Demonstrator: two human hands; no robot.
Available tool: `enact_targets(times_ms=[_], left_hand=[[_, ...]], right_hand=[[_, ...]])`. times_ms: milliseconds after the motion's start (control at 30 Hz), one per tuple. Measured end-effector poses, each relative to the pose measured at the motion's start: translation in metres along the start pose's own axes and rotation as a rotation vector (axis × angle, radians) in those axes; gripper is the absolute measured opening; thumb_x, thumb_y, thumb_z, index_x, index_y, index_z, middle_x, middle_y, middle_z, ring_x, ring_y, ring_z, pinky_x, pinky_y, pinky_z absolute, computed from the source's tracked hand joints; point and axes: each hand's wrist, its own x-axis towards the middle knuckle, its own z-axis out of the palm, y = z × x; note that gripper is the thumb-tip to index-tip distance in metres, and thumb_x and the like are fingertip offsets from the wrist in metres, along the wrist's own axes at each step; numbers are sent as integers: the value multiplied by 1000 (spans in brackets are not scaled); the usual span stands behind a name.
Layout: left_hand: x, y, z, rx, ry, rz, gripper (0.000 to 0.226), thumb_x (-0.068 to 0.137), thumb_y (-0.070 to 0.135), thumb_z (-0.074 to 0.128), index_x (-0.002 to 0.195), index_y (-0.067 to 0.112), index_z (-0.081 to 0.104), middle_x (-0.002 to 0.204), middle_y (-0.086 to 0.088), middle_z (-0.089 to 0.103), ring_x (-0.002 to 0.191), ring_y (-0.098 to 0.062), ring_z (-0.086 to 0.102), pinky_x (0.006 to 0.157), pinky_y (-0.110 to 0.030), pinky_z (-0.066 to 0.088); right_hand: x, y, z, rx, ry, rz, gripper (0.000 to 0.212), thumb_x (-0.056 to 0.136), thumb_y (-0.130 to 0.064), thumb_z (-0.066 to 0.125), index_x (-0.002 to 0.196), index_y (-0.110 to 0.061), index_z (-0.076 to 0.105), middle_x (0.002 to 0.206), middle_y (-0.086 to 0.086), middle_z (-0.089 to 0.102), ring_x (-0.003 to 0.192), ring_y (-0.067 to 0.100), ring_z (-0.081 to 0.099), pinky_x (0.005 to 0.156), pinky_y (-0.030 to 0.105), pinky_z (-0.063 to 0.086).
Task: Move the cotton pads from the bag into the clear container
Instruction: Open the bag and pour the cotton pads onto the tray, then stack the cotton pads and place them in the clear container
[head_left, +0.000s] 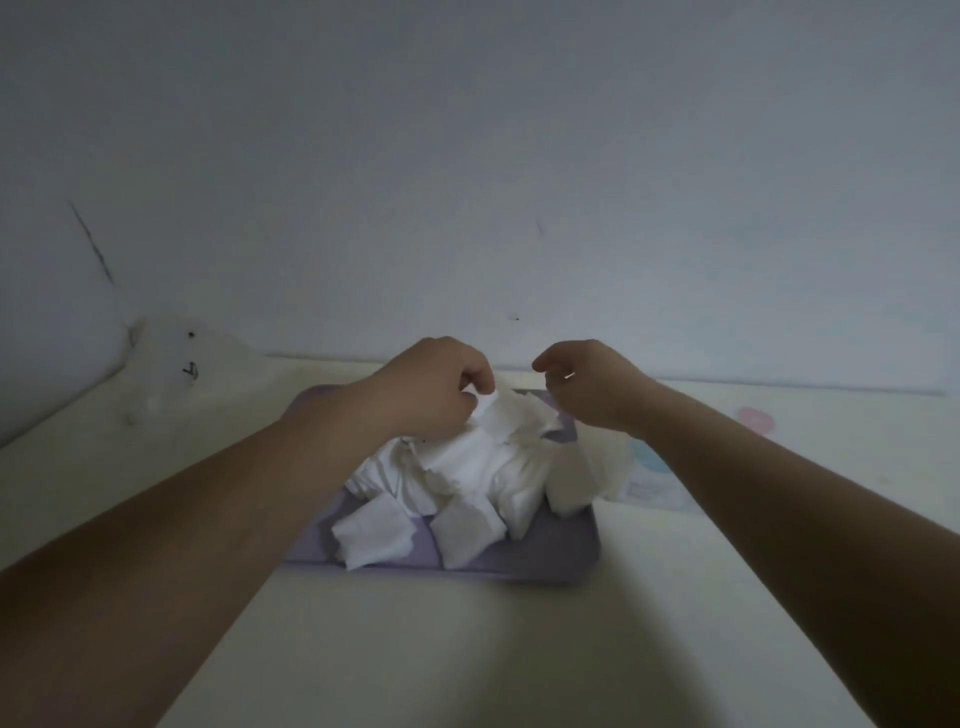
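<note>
A heap of white square cotton pads (467, 483) lies on a purple tray (540, 558) in the middle of the table. My left hand (431, 387) is over the back of the heap and pinches the corner of one cotton pad (506, 415) that is lifted off the pile. My right hand (587, 384) hovers to the right with its fingers curled; a small bright glint shows between them, and I cannot tell what it is. Below that hand stands an upright block of pads (584, 470). A clear container is not plainly visible.
A flat package with blue and pink print (657, 486) lies to the right of the tray, partly under my right forearm. A crumpled clear plastic bag (171, 369) leans against the wall at the back left. The pale table (467, 649) ends at the wall.
</note>
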Motion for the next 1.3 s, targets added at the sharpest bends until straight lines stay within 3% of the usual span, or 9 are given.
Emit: enact_targets(times_ms=[233, 433, 533, 667, 800, 933, 1033, 1167, 1300], left_hand=[[-14, 72, 20, -17, 58, 131, 14, 90, 29, 67, 101, 27, 75, 116, 8, 70, 106, -14, 66, 95, -31, 53], [-6, 140, 88, 74, -115, 272, 64, 90, 38, 70, 148, 22, 49, 154, -5, 43, 144, -25, 40, 117, -36, 35], [4, 146, 117, 163, -27, 288, 68, 83, 48, 71, 143, 24, 49, 141, -4, 49, 137, -30, 42, 110, -44, 42], [10, 149, 118, 262, 80, 282, 60, 85, 59, 66, 135, 26, 57, 128, 0, 58, 119, -28, 51, 93, -43, 50], [14, 146, 121, 394, 128, 340, 54, 92, 65, 52, 128, 25, 58, 119, -1, 62, 111, -29, 55, 83, -40, 48], [14, 148, 112, 376, 131, 349, 56, 95, 70, 42, 127, 27, 60, 120, -1, 67, 110, -31, 60, 88, -40, 49], [20, 155, 88, 350, 122, 320, 55, 94, 74, 45, 122, 32, 66, 120, 0, 71, 111, -30, 64, 90, -37, 52], [51, 153, 44, 44, 171, 97, 47, 93, 63, 61, 125, 29, 67, 129, 1, 68, 114, -25, 64, 96, -35, 52], [71, 132, 43, -116, 157, -107, 63, 88, 34, 74, 143, 15, 49, 133, -6, 60, 113, -26, 60, 95, -33, 49]], right_hand=[[-61, 46, -38, -152, 226, 102, 52, 99, -43, 61, 148, -26, 53, 149, 3, 54, 132, 27, 56, 110, 46, 48], [-100, 104, -50, 238, 401, 473, 67, 101, -43, 55, 156, -9, 39, 151, 18, 51, 133, 37, 54, 108, 44, 48], [-114, 117, -38, 483, 538, 450, 60, 100, -40, 59, 151, -11, 47, 147, 9, 56, 131, 29, 56, 103, 36, 46], [-122, 124, -17, 662, 631, 375, 30, 93, -45, 60, 117, -28, 61, 108, -9, 56, 104, 17, 56, 81, 30, 48], [-132, 127, -3, 809, 666, 355, 57, 102, -41, 58, 154, -20, 47, 146, -8, 54, 132, 14, 53, 112, 38, 44], [-133, 126, -3, 890, 688, 337, 43, 111, -50, 37, 147, -31, 53, 140, -19, 57, 131, 5, 50, 109, 27, 35], [-129, 128, 4, 871, 699, 329, 62, 107, -66, 22, 152, -32, 50, 152, -13, 55, 142, 8, 48, 123, 35, 33], [-127, 137, 10, 704, 704, 379, 35, 108, -28, 44, 138, -27, 61, 135, -8, 68, 126, 16, 62, 112, 38, 46], [-128, 139, 12, 607, 754, 371, 42, 104, -11, 41, 140, -22, 60, 135, -2, 67, 121, 24, 64, 109, 46, 50]])
